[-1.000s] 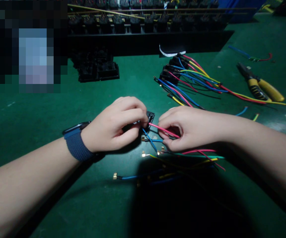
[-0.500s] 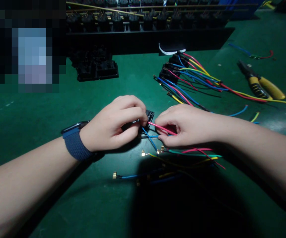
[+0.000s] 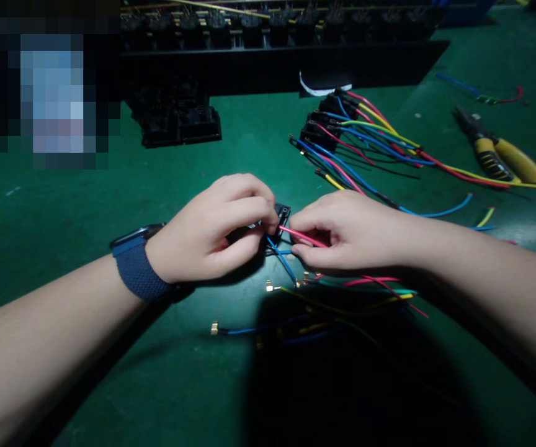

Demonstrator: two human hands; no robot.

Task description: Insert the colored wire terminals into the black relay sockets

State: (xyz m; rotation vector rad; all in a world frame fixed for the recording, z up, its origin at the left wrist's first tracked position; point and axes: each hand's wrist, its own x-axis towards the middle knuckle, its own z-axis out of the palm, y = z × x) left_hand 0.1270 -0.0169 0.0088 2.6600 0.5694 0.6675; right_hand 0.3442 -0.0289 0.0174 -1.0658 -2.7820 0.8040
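Observation:
My left hand [image 3: 231, 226], with a dark blue watch band at the wrist, is closed around a small black plastic part [image 3: 285, 215], which its fingers mostly cover. A red wire [image 3: 305, 236] runs from that part to my right hand [image 3: 337, 233], whose thumb and fingers are pinched on it. Below the fingers, a blue wire [image 3: 283, 259] slants down from the black part. Loose wires with brass terminals [image 3: 269, 286] lie just below my hands.
Black blocks with coloured wires [image 3: 318, 130] lie beyond my right hand. Yellow-handled pliers [image 3: 491, 155] rest at the right. Another black plastic assembly [image 3: 182, 127] sits left of centre, before a long black rack [image 3: 268, 68]. A blue wire with a brass terminal [image 3: 214, 328] lies nearer me.
The view has shifted slightly, so the pliers and wired blocks appear a little higher and further right. Both hands keep nearly the same grip on the black part and red wire.

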